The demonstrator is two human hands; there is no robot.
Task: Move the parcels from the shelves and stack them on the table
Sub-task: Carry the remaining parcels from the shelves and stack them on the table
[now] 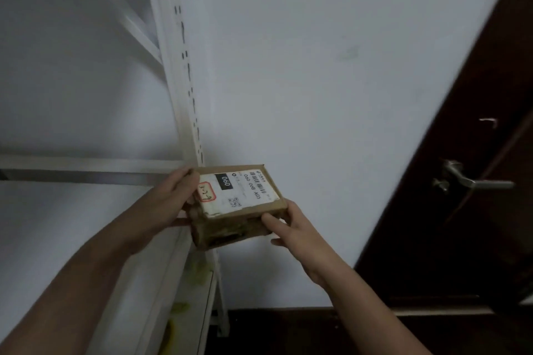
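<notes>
A small brown cardboard parcel (pixel 245 219) with a white shipping label on top is held in the air between both hands, just right of the white shelf unit's upright post (pixel 184 89). My left hand (pixel 173 199) grips its left end, thumb on the top edge. My right hand (pixel 291 228) holds its right front corner, thumb on the front face and fingers underneath. The table is out of view.
The white shelf board (pixel 86 239) spreads at the lower left, with a crossbar (pixel 86 164) behind it. A plain white wall (pixel 317 66) faces me. A dark brown door (pixel 476 210) with a metal handle (pixel 473 180) stands at the right. The floor below is dark.
</notes>
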